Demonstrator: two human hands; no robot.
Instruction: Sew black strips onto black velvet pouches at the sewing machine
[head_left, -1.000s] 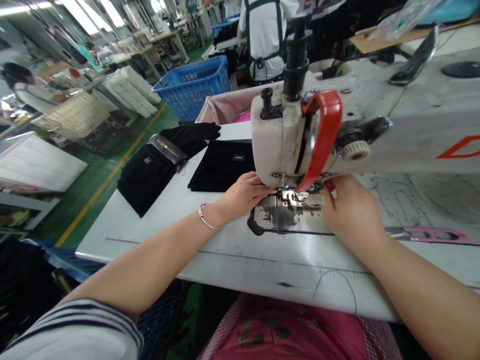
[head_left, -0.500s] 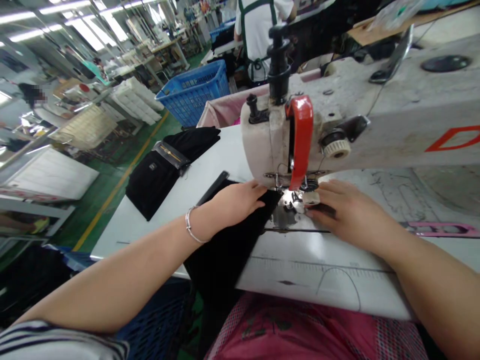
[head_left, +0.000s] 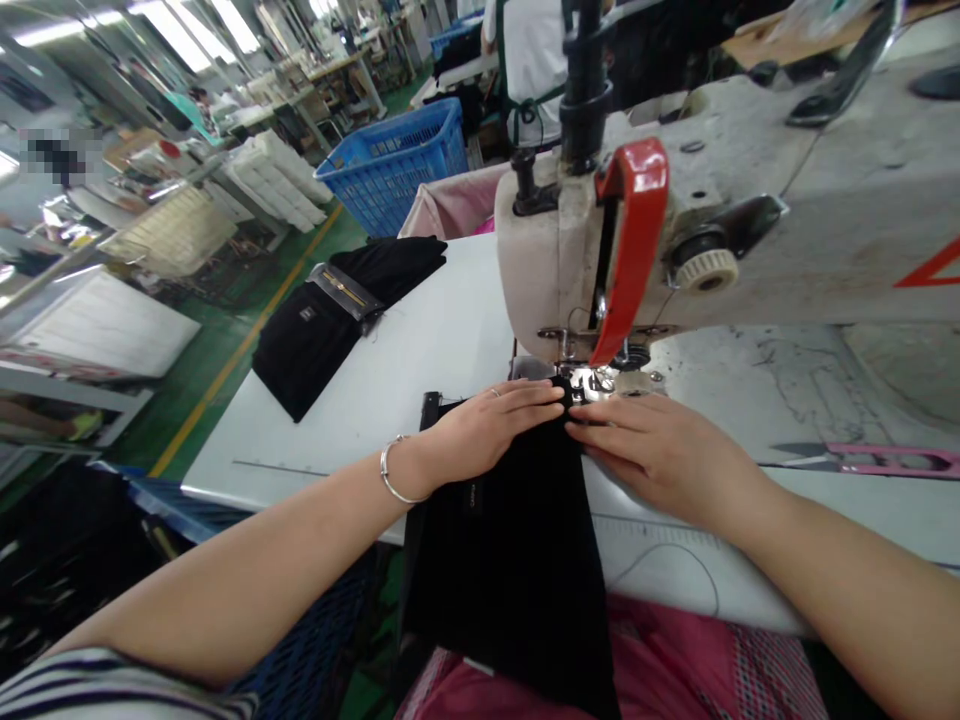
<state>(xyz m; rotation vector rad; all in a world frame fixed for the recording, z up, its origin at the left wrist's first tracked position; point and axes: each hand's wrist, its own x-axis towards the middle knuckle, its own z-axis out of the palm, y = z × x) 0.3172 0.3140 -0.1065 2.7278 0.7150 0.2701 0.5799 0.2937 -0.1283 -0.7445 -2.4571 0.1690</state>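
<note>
My left hand (head_left: 495, 430) lies flat on a piece of black fabric (head_left: 517, 560), fingers stretched toward the needle area of a white sewing machine (head_left: 540, 260). The fabric hangs over the table's front edge onto my lap and has a small dark label on it. My right hand (head_left: 645, 440) rests at the fabric's right edge, its fingers extended and the tips touching the cloth just in front of the presser foot (head_left: 589, 385). The fabric's far end reaches the metal plate beside the foot. My fingers partly hide that end.
Folded black garments (head_left: 307, 340) with a zipper strip (head_left: 345, 292) lie on the table's left. Pink thread snips (head_left: 892, 460) lie to the right. Beyond the table are a blue crate (head_left: 397, 165), a pink-lined bin (head_left: 450, 205) and a person in an apron (head_left: 532, 70).
The black fabric has turned straighter and its upper edge now sits by the presser foot. My left hand has moved right with it. My right hand has come left from beside the machine foot onto the fabric's edge.
</note>
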